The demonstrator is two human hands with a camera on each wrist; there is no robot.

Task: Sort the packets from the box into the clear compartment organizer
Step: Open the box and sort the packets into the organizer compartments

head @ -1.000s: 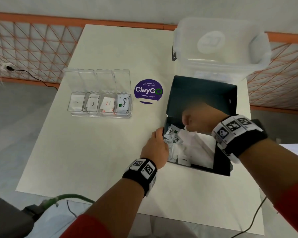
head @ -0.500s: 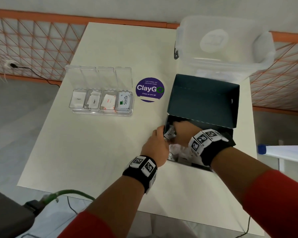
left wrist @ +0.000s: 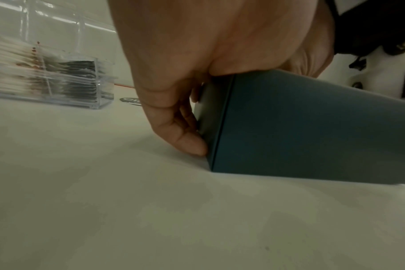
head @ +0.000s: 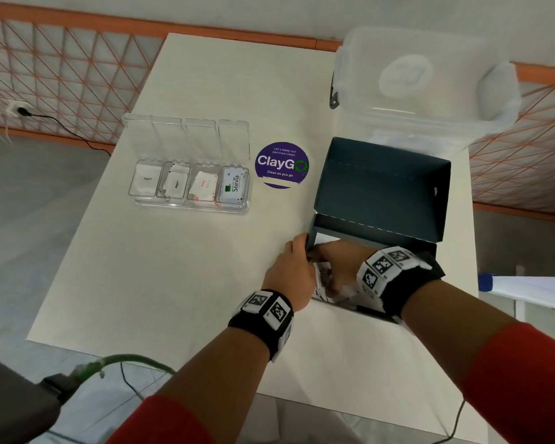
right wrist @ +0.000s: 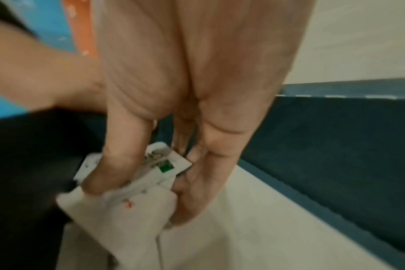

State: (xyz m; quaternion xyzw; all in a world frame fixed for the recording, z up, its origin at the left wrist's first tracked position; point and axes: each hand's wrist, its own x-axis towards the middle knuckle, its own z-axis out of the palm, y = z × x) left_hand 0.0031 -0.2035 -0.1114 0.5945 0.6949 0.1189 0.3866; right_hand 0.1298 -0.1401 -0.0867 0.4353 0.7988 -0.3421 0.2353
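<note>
A dark teal box (head: 382,187) with its lid raised stands on the right of the white table (head: 173,283). My left hand (head: 297,251) grips the box's near left corner, and in the left wrist view its fingers (left wrist: 190,140) press the outer wall of the box (left wrist: 312,127). My right hand (head: 329,272) is down inside the box. There the right hand (right wrist: 136,191) pinches several white packets (right wrist: 127,206) between thumb and fingers, one of them a Stevia packet (right wrist: 164,164) with a green mark. The clear organizer (head: 189,205) sits to the left, lids up, with packets in each compartment.
A large translucent lidded bin (head: 423,91) stands behind the box. A purple ClayGo sticker (head: 282,165) lies between organizer and box. An orange mesh railing (head: 61,75) runs behind the table. A green cable (head: 125,360) hangs off the near edge.
My right hand has moved left and down into the box's left end and has taken hold of packets. My left hand has stayed on the box corner.
</note>
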